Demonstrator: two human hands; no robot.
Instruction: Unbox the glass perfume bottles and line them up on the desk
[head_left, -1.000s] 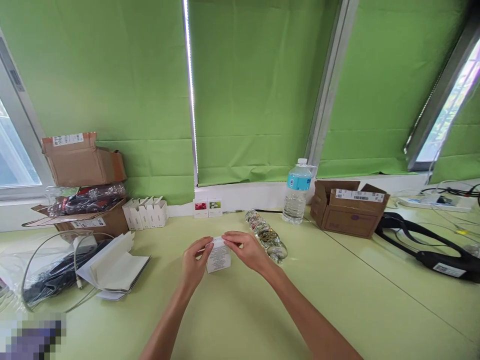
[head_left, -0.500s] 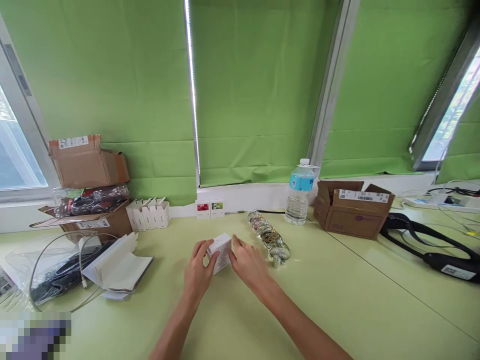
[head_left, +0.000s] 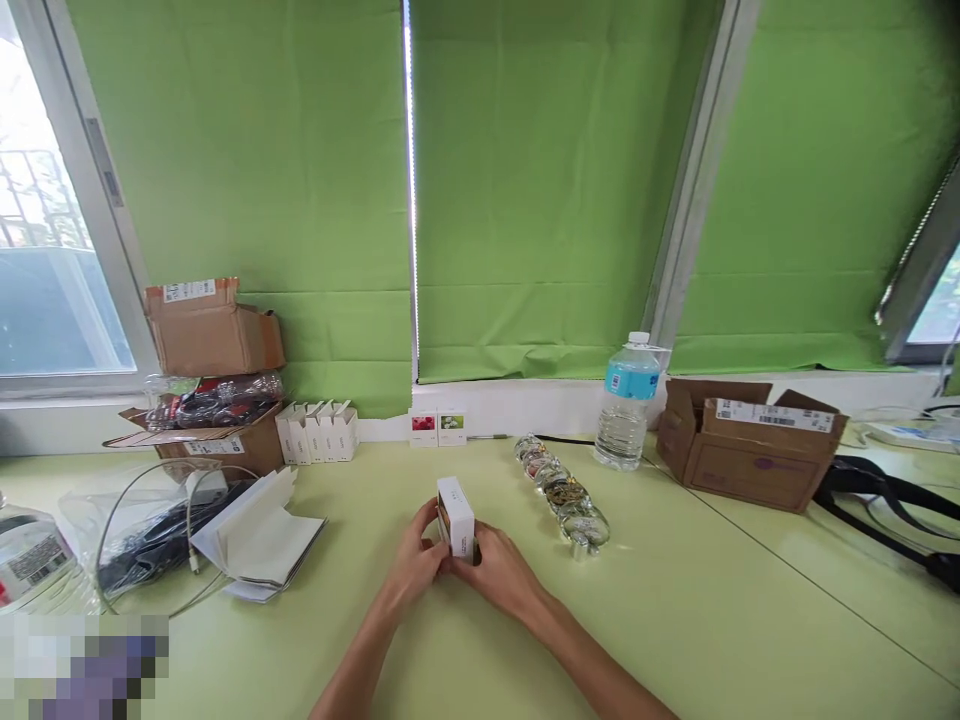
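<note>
A small white box (head_left: 457,512) with a coloured picture on its left face stands on edge between my hands, over the middle of the table. My left hand (head_left: 415,560) is closed on its left side, and my right hand (head_left: 504,572) grips its lower right side, with the thumbs close together at the near end. Two similar small boxes with pictures, one red (head_left: 424,428) and one green (head_left: 452,428), stand against the wall behind. To the right lies a row of several round foil-and-clear packets (head_left: 564,492).
Several open white boxes (head_left: 319,432) stand back left, beside stacked cardboard boxes (head_left: 214,335). Papers (head_left: 259,540) and a bagged cable (head_left: 150,545) lie left. A water bottle (head_left: 628,405) and an open carton (head_left: 750,450) stand back right, with black straps (head_left: 870,500) beyond.
The white box has been turned and stood more upright, its printed picture now showing. Both hands have shifted to its lower near end. The camera view has swung slightly left.
</note>
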